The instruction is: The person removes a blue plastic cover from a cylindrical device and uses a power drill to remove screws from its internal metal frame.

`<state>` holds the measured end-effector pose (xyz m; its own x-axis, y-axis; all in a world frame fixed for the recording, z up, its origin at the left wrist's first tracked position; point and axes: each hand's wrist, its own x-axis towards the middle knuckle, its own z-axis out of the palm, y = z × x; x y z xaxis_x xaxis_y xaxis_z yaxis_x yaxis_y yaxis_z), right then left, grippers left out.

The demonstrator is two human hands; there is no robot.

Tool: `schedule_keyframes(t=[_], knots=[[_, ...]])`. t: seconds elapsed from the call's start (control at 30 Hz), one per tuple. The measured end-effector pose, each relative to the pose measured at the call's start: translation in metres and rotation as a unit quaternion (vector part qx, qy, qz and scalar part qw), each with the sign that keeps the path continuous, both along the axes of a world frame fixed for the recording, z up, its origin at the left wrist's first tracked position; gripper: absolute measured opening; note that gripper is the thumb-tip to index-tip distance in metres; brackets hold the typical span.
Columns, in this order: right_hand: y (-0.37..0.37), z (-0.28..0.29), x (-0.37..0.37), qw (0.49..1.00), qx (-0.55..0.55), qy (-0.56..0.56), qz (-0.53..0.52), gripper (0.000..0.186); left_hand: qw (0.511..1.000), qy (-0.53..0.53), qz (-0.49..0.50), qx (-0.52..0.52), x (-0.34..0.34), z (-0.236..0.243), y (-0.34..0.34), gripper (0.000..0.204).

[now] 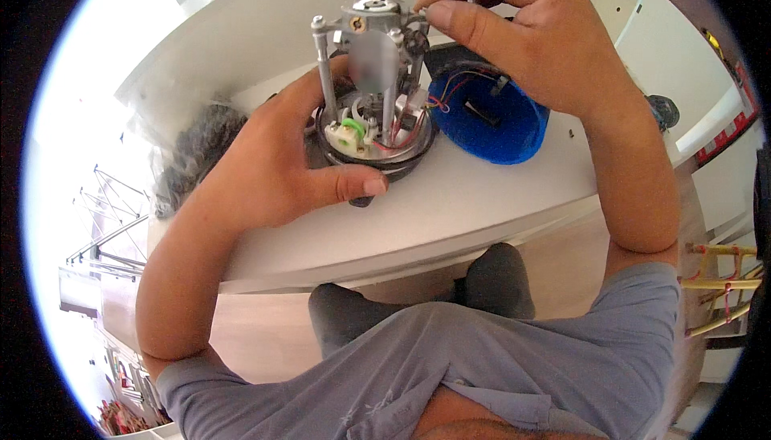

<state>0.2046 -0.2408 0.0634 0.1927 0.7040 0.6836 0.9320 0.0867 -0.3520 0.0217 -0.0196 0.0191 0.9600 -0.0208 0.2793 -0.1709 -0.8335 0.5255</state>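
An opened motor assembly (373, 63) with metal posts, wires and a round black-rimmed base stands upright on the white table. My left hand (277, 147) is wrapped round its base, thumb at the front and fingers behind. At the upper right of the assembly, my right hand (522, 26) has thumb and index finger pinched beside the top of a post. Whatever lies between those fingertips is too small to make out. Coloured wires run from the assembly to a blue bowl-shaped housing (490, 123), which lies hollow side up below my right hand.
A clear plastic bag with dark contents (201, 147) lies left of my left hand. The white table (418, 223) has a curved front edge close to my knees. A small dark part (572, 133) rests right of the housing. A dark rounded object (663, 111) sits beyond my right forearm.
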Motion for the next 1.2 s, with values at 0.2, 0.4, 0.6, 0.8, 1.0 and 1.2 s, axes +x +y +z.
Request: schedule_keyframes(t=[0.2, 0.4, 0.6, 0.8, 1.0, 1.2], knots=[[0.003, -0.005, 0.016, 0.999, -0.001, 0.014, 0.031, 0.015, 1.0, 0.016, -0.005, -0.012, 0.001, 0.002, 0.0, 0.114], [-0.007, 0.009, -0.004, 0.999, -0.007, -0.006, 0.049, 0.015, 0.999, 0.006, -0.032, 0.0, -0.002, 0.0, 0.008, 0.1], [-0.006, -0.001, 0.017, 0.986, -0.019, 0.069, 0.15, 0.013, 0.998, 0.038, -0.044, -0.011, -0.003, 0.002, 0.01, 0.099], [-0.006, 0.0, 0.015, 0.982, -0.008, 0.026, 0.186, 0.014, 0.997, 0.062, -0.051, 0.009, -0.009, 0.011, 0.006, 0.106], [-0.008, 0.0, 0.025, 0.983, -0.016, -0.038, 0.18, 0.017, 0.962, -0.223, -0.104, -0.119, 0.002, 0.003, 0.004, 0.093], [-0.015, 0.006, 0.003, 0.991, -0.027, -0.052, 0.118, 0.01, 0.96, -0.233, -0.1, -0.114, -0.01, 0.002, 0.003, 0.063]])
